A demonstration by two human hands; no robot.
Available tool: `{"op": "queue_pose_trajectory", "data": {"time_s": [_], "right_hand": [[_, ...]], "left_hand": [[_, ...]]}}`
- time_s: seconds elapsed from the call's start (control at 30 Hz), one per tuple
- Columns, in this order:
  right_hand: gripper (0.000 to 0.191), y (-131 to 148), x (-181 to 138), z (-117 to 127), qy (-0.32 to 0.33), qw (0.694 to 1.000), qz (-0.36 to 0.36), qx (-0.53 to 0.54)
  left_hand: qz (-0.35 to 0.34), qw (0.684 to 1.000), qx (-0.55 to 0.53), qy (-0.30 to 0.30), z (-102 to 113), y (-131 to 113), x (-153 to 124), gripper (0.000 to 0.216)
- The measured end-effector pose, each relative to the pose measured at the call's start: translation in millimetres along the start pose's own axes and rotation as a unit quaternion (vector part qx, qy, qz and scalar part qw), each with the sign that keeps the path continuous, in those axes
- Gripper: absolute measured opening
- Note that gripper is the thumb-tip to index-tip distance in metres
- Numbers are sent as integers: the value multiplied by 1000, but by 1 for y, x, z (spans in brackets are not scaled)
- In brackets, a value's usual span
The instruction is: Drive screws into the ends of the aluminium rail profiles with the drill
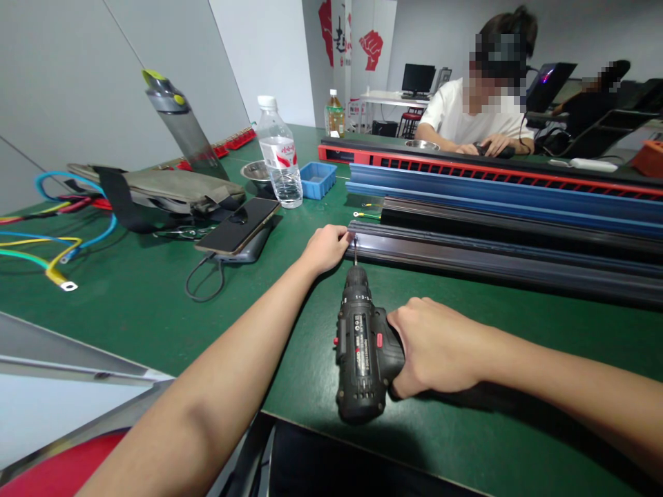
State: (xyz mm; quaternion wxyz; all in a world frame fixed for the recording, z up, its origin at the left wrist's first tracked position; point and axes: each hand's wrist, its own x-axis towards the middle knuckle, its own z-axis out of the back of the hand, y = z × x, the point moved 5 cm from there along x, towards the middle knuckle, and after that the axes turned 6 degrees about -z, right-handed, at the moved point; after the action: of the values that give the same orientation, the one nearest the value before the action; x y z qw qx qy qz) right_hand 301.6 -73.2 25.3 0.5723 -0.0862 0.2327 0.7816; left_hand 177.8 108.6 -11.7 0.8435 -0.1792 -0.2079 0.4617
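You grip a matte black drill (360,345), lower centre, in your right hand (438,345); your left hand (327,248), fingers bent, clasps a grooved rail (466,261).

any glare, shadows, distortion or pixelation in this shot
Head view: bright glare on the dark rail ahead of the drill; head view: soft shadow on the green table by the drill's rear; head view: grey bottle leans, perhaps lens distortion; head view: seated person partly pixelated.

Head-worn view, forward and down, table (129,304) close
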Motion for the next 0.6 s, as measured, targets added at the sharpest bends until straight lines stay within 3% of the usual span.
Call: {"op": "queue_pose_trajectory", "data": {"time_s": [0.6], "right_hand": [[30, 0, 0, 0, -1, 1000, 2, -6]], "left_hand": [[1, 1000, 0, 1, 0, 0, 0, 32]]}}
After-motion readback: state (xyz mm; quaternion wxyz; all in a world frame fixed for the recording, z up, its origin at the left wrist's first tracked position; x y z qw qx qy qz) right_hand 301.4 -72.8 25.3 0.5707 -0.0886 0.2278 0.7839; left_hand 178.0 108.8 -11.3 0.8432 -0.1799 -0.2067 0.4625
